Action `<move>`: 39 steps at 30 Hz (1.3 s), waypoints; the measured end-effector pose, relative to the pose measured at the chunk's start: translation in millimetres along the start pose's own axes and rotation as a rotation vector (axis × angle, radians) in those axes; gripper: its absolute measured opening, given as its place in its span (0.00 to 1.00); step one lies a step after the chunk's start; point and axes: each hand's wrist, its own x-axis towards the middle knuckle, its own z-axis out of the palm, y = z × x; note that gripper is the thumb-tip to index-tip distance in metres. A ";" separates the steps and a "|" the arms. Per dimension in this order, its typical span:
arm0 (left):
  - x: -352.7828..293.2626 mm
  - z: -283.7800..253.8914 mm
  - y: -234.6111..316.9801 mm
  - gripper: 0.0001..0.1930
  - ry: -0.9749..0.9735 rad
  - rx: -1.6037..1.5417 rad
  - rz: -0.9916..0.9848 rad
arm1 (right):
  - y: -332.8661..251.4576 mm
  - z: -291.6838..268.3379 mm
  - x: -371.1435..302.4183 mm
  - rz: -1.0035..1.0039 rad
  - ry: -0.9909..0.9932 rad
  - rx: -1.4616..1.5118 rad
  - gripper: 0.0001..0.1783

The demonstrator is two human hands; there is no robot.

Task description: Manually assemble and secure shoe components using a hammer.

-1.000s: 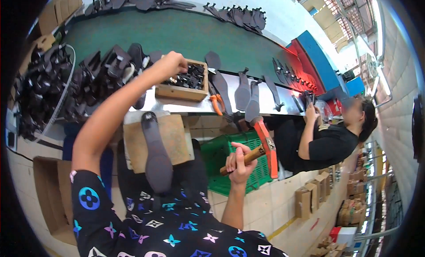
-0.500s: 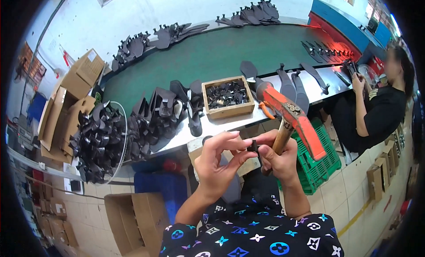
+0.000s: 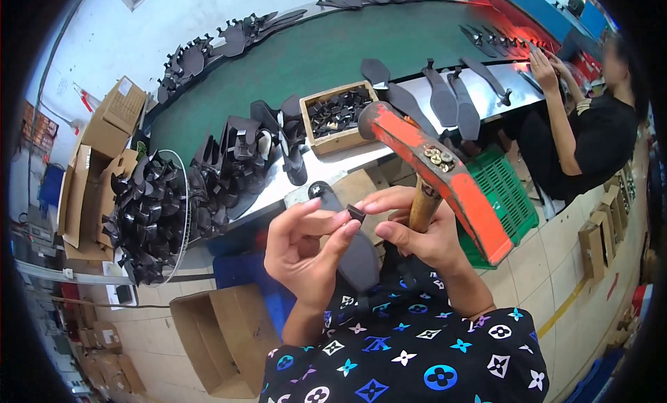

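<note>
Between the thumb and forefinger of my left hand point(image 3: 306, 247) is a small dark shoe heel tip point(image 3: 356, 213). The fingers of my right hand point(image 3: 427, 240) are wrapped round the wooden handle of a hammer point(image 3: 424, 205), its worn orange head point(image 3: 445, 168) raised above that hand. My right forefinger reaches across to the heel tip and seems to touch it. Below both hands lies a dark shoe sole point(image 3: 360, 257), partly covered by my left hand. Beyond them, a wooden box point(image 3: 347, 142) full of small dark pieces stands on the bench edge.
Heaped dark heeled shoe parts point(image 3: 240, 160) lie on the bench, and more fill a round rack point(image 3: 149, 215) at left. Several soles point(image 3: 445, 101) lie at right by a green conveyor belt point(image 3: 278, 76). A green crate point(image 3: 504, 194), cardboard box point(image 3: 226, 340) and seated co-worker point(image 3: 583, 132) are nearby.
My view has shifted, and the bench sits higher in it. The heel tip has been turned and shows more of its face. My hands have moved slightly left; the co-worker's hands have risen.
</note>
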 end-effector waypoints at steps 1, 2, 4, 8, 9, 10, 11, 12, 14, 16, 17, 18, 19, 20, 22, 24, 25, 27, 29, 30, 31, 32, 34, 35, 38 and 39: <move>-2.8 -1.1 0.8 0.27 0.023 -0.029 -0.078 | -0.6 2.5 -0.9 0.032 0.004 -0.015 0.14; -4.7 -1.3 -1.0 0.27 0.051 -0.050 -0.132 | -1.3 4.2 -1.6 0.063 -0.005 -0.043 0.14; -8.6 -0.7 -5.6 0.27 0.057 -0.134 -0.175 | -1.1 8.0 -3.0 0.039 0.014 -0.015 0.15; -12.6 -1.4 -19.9 0.27 0.046 -0.089 -0.080 | 5.4 10.3 -0.8 0.060 0.073 -0.008 0.12; -13.5 -5.5 -23.2 0.26 0.047 -0.088 -0.098 | 9.1 10.3 0.1 0.075 0.092 -0.002 0.11; -14.0 -11.8 -26.7 0.26 0.033 -0.066 -0.129 | 13.4 9.0 1.7 0.077 0.090 0.007 0.10; -15.1 -19.3 -30.4 0.25 0.018 -0.045 -0.162 | 18.8 7.9 4.1 0.068 0.085 -0.011 0.09; -14.3 -28.1 -37.0 0.25 0.028 0.088 -0.142 | 25.2 6.5 7.2 0.046 0.074 0.007 0.08; -2.5 -48.5 -61.1 0.27 0.051 0.349 -0.085 | 39.7 2.8 15.9 0.014 0.046 0.023 0.08; 6.5 -68.0 -88.1 0.33 -0.013 0.722 -0.191 | 54.9 -1.5 26.3 0.061 0.031 -0.018 0.08; 10.7 -72.8 -103.1 0.29 -0.036 0.738 -0.176 | 62.4 -3.6 33.0 0.087 0.021 -0.056 0.09; 12.1 -78.6 -113.2 0.26 -0.069 0.776 -0.250 | 70.0 -5.4 39.4 0.110 0.019 -0.099 0.09; 11.6 -84.0 -119.7 0.23 -0.110 0.742 -0.232 | 78.2 -6.0 46.2 0.120 0.007 -0.138 0.10; 11.1 -86.9 -125.7 0.21 -0.163 0.724 -0.299 | 86.2 -7.0 52.5 0.163 -0.007 -0.131 0.11; 6.7 -88.2 -130.7 0.17 -0.203 0.672 -0.332 | 102.4 -9.8 64.1 0.095 -0.102 -0.205 0.12; 1.3 -85.9 -130.5 0.14 -0.185 0.592 -0.251 | 116.9 -14.3 72.9 0.063 -0.193 -0.320 0.13; -0.6 -84.4 -129.7 0.15 -0.173 0.597 -0.227 | 123.0 -16.7 76.1 0.010 -0.210 -0.437 0.16; -3.6 -82.5 -127.3 0.15 -0.167 0.608 -0.261 | 132.5 -18.3 80.6 -0.009 -0.270 -0.539 0.15; -5.4 -83.0 -126.1 0.16 -0.164 0.589 -0.292 | 137.8 -18.0 82.3 -0.135 -0.302 -0.578 0.14; -5.7 -84.0 -126.8 0.16 -0.162 0.572 -0.252 | 139.2 -18.2 82.1 -0.106 -0.314 -0.619 0.14; -6.5 -86.1 -127.4 0.16 -0.159 0.589 -0.271 | 140.9 -17.1 82.3 -0.120 -0.321 -0.609 0.15; -7.0 -87.7 -129.1 0.16 -0.177 0.559 -0.260 | 141.7 -17.4 81.8 -0.122 -0.319 -0.608 0.15; -7.2 -91.9 -132.1 0.13 -0.181 0.627 -0.414 | 142.2 -17.6 80.2 -0.151 -0.354 -0.648 0.16; -7.3 -93.2 -134.0 0.13 -0.191 0.557 -0.349 | 141.1 -18.9 77.8 -0.183 -0.366 -0.674 0.15; -8.4 -95.9 -138.7 0.18 -0.165 0.489 -0.335 | 135.3 -19.1 71.1 -0.281 -0.362 -0.676 0.13; -8.4 -96.9 -140.3 0.18 -0.129 0.507 -0.362 | 131.4 -19.0 68.7 -0.224 -0.357 -0.741 0.15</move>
